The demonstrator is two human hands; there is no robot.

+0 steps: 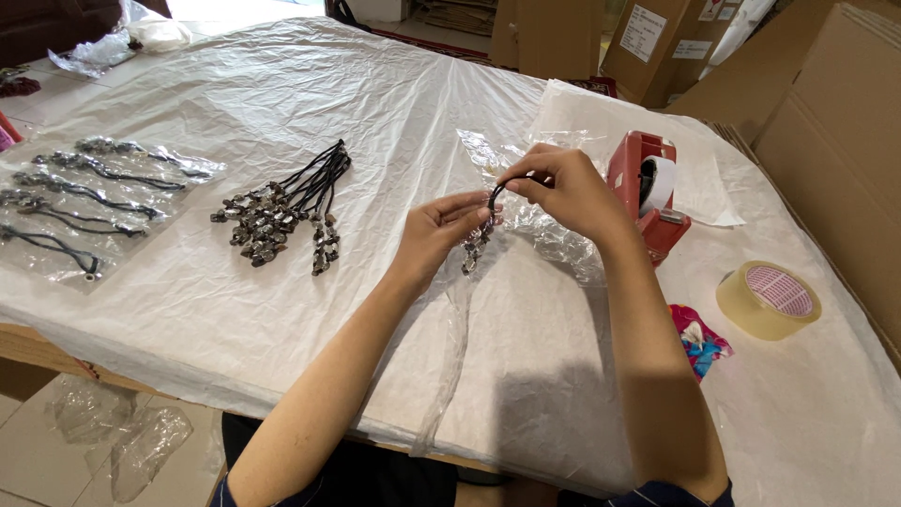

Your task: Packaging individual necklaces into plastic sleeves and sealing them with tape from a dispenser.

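Over the middle of the plastic-covered table (282, 310), a black cord necklace (481, 230) with metal charms hangs between both hands, the left hand (441, 230) pinching the charm end and the right hand (568, 192) gripping the cord loop. Clear bags (526, 188) sit just behind, a pile of matching necklaces (282, 211) lies further left, bagged ones (84, 197) at the far left edge, a red tape dispenser (648, 192) and a tape roll (768, 299) off right

Both bare forearms rise from six o'clock and converge at the centre. The left hand (441, 228) pinches with fingertips pointing toward three o'clock; the right hand (568, 192) curls at one o'clock (thumb and forefinger pressed together), its wrist bent downward.
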